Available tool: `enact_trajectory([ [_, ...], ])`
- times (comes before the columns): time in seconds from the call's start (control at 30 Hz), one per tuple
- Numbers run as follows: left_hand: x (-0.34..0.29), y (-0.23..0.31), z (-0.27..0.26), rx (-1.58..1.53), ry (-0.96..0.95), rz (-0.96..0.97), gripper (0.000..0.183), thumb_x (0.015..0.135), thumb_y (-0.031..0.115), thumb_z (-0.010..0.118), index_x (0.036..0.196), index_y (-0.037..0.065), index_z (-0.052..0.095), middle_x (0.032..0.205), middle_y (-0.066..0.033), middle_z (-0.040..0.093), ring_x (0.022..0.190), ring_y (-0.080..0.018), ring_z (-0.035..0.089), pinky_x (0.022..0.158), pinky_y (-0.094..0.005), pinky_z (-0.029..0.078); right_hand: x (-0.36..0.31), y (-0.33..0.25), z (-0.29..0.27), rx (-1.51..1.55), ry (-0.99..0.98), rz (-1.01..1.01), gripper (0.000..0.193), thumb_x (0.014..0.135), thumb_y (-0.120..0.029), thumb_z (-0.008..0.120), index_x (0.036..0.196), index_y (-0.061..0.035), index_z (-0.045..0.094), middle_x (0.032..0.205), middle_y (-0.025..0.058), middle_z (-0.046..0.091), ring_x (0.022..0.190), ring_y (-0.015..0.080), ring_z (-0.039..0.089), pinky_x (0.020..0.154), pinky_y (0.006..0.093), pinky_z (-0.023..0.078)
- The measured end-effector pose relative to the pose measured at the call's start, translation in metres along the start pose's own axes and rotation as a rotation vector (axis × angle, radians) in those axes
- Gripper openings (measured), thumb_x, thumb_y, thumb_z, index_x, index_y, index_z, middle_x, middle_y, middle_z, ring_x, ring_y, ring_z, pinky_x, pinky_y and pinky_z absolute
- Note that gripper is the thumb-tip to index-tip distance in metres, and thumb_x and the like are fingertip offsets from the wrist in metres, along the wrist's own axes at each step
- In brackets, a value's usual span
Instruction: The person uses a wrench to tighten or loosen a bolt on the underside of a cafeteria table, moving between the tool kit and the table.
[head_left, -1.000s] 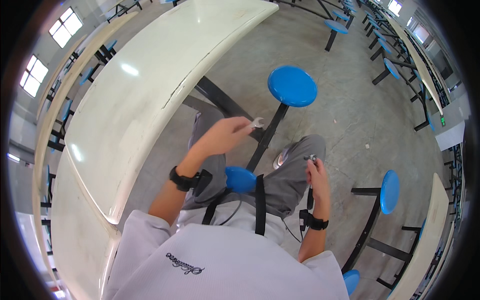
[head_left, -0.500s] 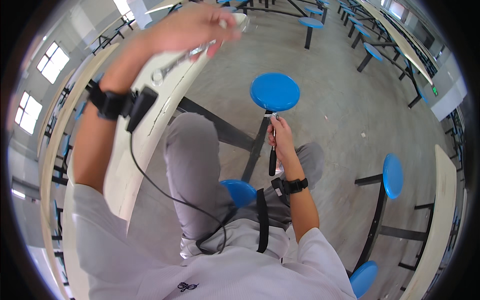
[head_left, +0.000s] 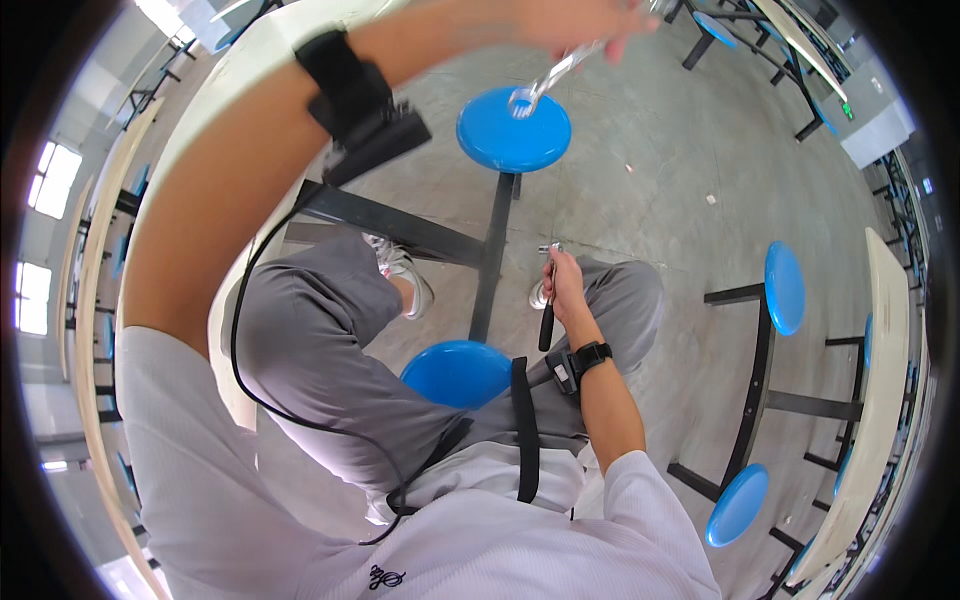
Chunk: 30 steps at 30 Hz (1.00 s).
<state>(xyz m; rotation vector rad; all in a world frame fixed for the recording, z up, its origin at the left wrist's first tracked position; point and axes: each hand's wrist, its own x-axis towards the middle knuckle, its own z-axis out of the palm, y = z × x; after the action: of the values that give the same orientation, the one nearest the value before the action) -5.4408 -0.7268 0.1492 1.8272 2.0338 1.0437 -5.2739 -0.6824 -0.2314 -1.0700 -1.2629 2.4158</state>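
Far out at the top edge, my left hand [head_left: 590, 22] is closed on a shiny combination wrench [head_left: 562, 72]. The wrench's ring end hangs in front of the far blue round stool [head_left: 513, 145]; I cannot tell how high above it. My fingers there are partly blurred. Lower and to the right, my right hand [head_left: 567, 285] grips a ratchet wrench with a black handle [head_left: 546, 330] above my right leg. Its metal head [head_left: 549, 248] pokes out past the thumb side, and the handle points back toward me.
A pale table [head_left: 245, 95] runs along my left, partly behind my arm. Dark steel beams [head_left: 400, 225] link it to the stools. Another blue stool [head_left: 457, 375] is between my legs. More stools [head_left: 785, 288] and a table [head_left: 880, 370] stand right. A black cable [head_left: 235, 340] loops from my left wrist.
My left hand has swung rightward with the combination wrench, from over the table to past the far stool. The view has shifted and my legs are wider apart; the right hand still holds the ratchet wrench.
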Motion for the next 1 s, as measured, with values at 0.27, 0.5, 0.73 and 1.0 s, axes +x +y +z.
enact_trajectory([
  [0.27,-0.052,-0.169,0.152,0.137,-0.286,-0.265,0.026,0.085,0.028,0.052,0.090,0.003,0.053,0.077,-0.0151,0.062,0.066,-0.0280,0.060,0.060,-0.0396,0.046,0.008,0.004,0.015,0.008,0.061,0.097,0.020,0.087,-0.028,0.051,0.085,-0.0091,0.045,0.062,0.0005,0.044,0.042,0.0079,0.038,0.036,0.0227,0.028],
  [0.5,-0.136,-0.186,0.313,-0.170,0.491,-1.083,0.028,0.083,0.031,0.049,0.098,0.008,0.057,0.084,-0.0189,0.062,0.082,-0.0381,0.058,0.068,-0.0463,0.045,0.026,0.025,-0.006,-0.066,0.221,0.173,0.021,0.087,-0.029,0.050,0.086,-0.0092,0.045,0.062,0.0010,0.046,0.042,0.0090,0.039,0.036,0.0234,0.031],
  [0.73,-0.204,-0.171,0.314,-0.146,0.532,-1.211,0.027,0.084,0.031,0.049,0.102,0.013,0.057,0.076,-0.0164,0.063,0.073,-0.0372,0.059,0.063,-0.0459,0.045,0.038,0.040,-0.031,-0.082,0.239,0.361,0.020,0.086,-0.031,0.050,0.082,-0.0120,0.046,0.059,-0.0001,0.044,0.042,0.0092,0.040,0.036,0.0240,0.032],
  [1.0,-0.163,-0.132,0.303,-0.294,0.680,-0.994,0.029,0.084,0.029,0.051,0.105,0.010,0.057,0.070,-0.0153,0.061,0.066,-0.0333,0.060,0.060,-0.0396,0.045,0.026,0.031,0.016,-0.201,-0.003,0.096,0.022,0.086,-0.029,0.051,0.088,-0.0074,0.047,0.063,-0.0018,0.046,0.045,0.0068,0.040,0.038,0.0230,0.031],
])
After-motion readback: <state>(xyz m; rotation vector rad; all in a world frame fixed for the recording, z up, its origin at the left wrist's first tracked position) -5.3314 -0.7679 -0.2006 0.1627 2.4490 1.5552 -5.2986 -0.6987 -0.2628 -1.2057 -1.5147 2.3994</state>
